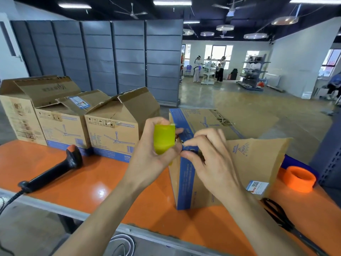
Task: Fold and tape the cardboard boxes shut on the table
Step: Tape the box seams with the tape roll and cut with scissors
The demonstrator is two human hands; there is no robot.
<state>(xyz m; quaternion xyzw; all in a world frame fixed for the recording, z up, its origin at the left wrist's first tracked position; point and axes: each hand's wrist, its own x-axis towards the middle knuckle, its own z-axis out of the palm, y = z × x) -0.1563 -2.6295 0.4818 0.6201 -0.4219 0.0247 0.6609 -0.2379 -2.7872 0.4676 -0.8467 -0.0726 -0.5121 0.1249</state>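
Observation:
My left hand [153, 154] grips a roll of yellow-green tape [164, 138] and holds it upright above the orange table [83, 174]. My right hand [208, 159] pinches at the roll's right side with thumb and forefinger, where the tape's end meets the near left corner of a cardboard box [186, 183] with a blue edge. That box stands right in front of me with one brown flap [256, 159] raised on its right. Three more cardboard boxes [110, 133] with open flaps stand in a row at the table's back left.
A black handheld scanner [53, 169] with its cable lies on the table at the left. An orange tape roll [299, 179] sits at the right, and black scissors [284, 220] lie near the front right edge. Grey shelving stands behind the table.

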